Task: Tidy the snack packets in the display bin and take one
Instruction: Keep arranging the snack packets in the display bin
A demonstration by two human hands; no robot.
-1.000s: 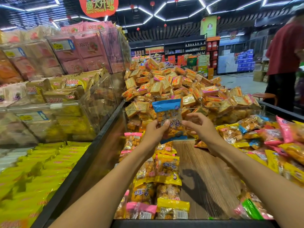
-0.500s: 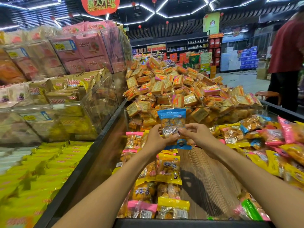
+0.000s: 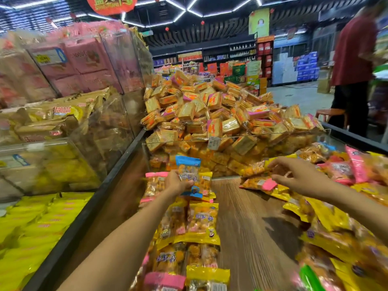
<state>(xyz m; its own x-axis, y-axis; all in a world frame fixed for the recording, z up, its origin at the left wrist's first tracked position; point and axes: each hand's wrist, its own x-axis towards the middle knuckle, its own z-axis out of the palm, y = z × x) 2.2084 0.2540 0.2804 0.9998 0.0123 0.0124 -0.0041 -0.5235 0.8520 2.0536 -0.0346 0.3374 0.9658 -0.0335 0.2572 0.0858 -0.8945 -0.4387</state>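
Note:
My left hand (image 3: 177,182) grips a blue-topped snack packet (image 3: 187,165) upright over the far left of the display bin (image 3: 237,227). Below it a row of yellow and pink packets (image 3: 201,223) lies lined up along the bin's left side. My right hand (image 3: 298,175) reaches over the loose heap of packets (image 3: 340,166) on the right, fingers spread and slightly curled, touching an orange packet with a pink end (image 3: 257,182). It holds nothing that I can make out.
A clear divider (image 3: 231,139) stands behind the bin, with a big mound of orange cracker packs (image 3: 210,110) beyond it. Acrylic bins of pink and yellow packs (image 3: 69,85) rise on the left. A person in a red shirt (image 3: 354,59) stands at the far right by a stool (image 3: 330,113).
My right hand let go of the blue packet and moved right over the loose heap. My left hand lowered the packet toward the row at the left.

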